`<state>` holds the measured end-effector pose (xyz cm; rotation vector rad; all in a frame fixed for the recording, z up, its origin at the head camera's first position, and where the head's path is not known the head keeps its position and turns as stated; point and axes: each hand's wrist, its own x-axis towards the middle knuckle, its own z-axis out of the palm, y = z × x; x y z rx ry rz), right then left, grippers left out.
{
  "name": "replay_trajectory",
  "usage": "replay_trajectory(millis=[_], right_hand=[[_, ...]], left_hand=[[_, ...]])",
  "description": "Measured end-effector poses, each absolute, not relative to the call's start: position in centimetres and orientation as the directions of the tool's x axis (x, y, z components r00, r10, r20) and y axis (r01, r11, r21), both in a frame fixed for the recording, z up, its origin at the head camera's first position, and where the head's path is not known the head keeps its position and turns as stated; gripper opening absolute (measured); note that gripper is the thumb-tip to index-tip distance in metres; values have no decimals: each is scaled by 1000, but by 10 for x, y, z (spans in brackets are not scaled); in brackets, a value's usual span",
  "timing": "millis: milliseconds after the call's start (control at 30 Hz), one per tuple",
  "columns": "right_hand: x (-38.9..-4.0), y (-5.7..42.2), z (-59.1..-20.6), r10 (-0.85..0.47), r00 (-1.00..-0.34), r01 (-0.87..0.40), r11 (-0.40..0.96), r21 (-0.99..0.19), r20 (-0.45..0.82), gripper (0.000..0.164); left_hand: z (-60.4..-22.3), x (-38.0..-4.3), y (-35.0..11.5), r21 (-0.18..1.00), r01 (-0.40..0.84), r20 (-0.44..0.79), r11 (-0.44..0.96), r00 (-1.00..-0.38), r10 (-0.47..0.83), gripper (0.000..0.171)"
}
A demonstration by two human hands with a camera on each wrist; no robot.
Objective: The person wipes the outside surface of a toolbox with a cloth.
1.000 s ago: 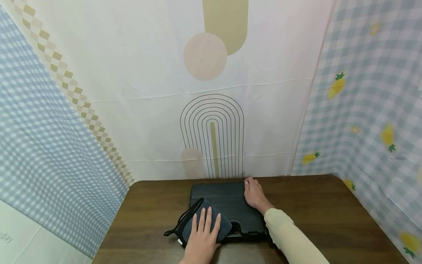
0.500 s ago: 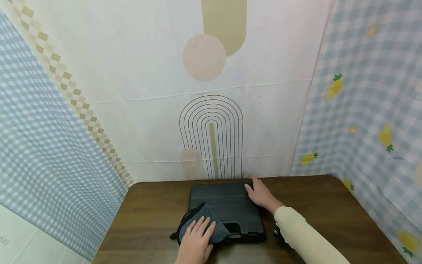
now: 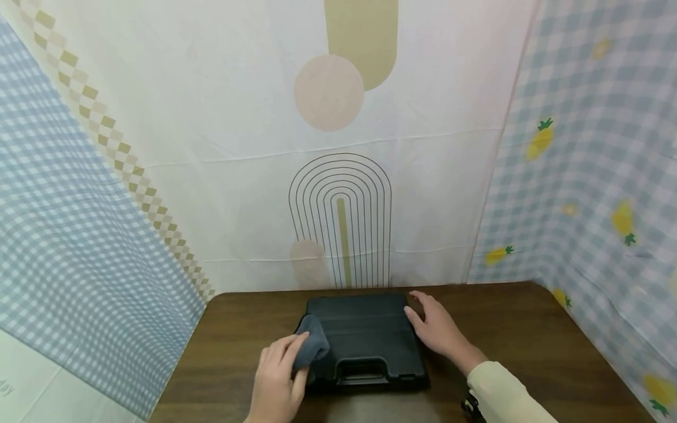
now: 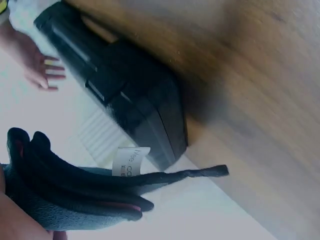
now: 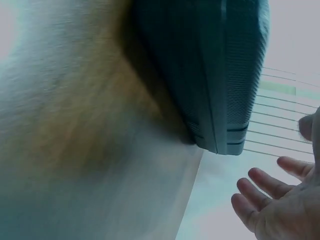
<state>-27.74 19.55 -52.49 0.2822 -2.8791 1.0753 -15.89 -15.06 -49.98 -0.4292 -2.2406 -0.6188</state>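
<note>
A black plastic case (image 3: 365,329) with a built-in handle lies closed on the table. My left hand (image 3: 277,376) grips a folded blue-grey cleaning cloth (image 3: 314,341) at the case's near left corner. Black edging, a thin loop and a white tag (image 4: 131,161) show on the cloth in the left wrist view. Beside the case's right edge, my right hand (image 3: 439,329) is held with its fingers spread and nothing in it. The right wrist view shows that hand's fingers (image 5: 270,184) apart from the case's side (image 5: 220,80).
The brown wooden table (image 3: 248,329) ends at a white printed cloth backdrop (image 3: 238,205). Blue checked cloths hang at the left (image 3: 106,235) and the right (image 3: 555,205).
My left hand has drawn the cloth left off the handle area and now bunches it, where it lay flat under straight fingers before. My right hand has let go of the case's right edge and moved right.
</note>
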Motion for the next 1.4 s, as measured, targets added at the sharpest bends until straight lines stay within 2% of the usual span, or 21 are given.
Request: replay_trajectory(millis=[100,200,300,433,567,667,733,767,833,933,1033,1100,1200,1400], right_hand=[[-270,198,-527,-151,-980,-197,761,-619,126,72],[-263,202,-527,-140,-980,-196,762,-617,138,72],[-256,206,-528,-127,-982,-185,762,-621,138,70],[-245,213,-533,-110,-985,-170,768,-618,134,68],[-236,220,-538,-105,-989,-150,767,-624,108,67],[-231,226,-540,-104,-991,-130,765,-631,78,72],[-228,228,-541,-103,-992,-122,763,-635,67,74],[-227,228,-541,-101,-993,-118,764,-634,64,75],[-225,229,-540,-101,-993,-116,765,-634,60,77],[-225,230,-539,-102,-993,-118,761,-638,61,78],[-224,230,-539,-102,-992,-122,760,-638,69,78],[-223,231,-539,-98,-992,-123,766,-631,74,78],[-223,231,-540,-89,-993,-114,772,-625,71,79],[-222,228,-536,-97,-994,-113,773,-624,59,79]], left_hand=[[-492,-161,-158,489,377,667,786,-743,-59,40],[-485,-169,-170,684,237,518,690,-824,-229,31],[-486,-184,-186,778,158,419,608,-851,-316,26],[-491,-205,-208,883,121,307,453,-879,-365,29],[-505,-226,-231,993,-6,34,120,-943,-330,40],[-523,-243,-246,990,-113,-132,-90,-958,-256,42],[-531,-250,-254,973,-175,-206,-148,-952,-228,38],[-534,-254,-258,968,-206,-234,-141,-947,-222,35],[-539,-257,-266,961,-273,-276,-44,-934,-227,24],[-544,-257,-275,917,-317,-253,240,-931,-262,22],[-546,-254,-279,762,-278,-123,586,-949,-290,40],[-548,-253,-279,646,-237,-33,726,-958,-284,54],[-550,-252,-278,530,-216,40,820,-959,-279,60],[-549,-250,-273,466,-197,80,862,-962,-262,61]])
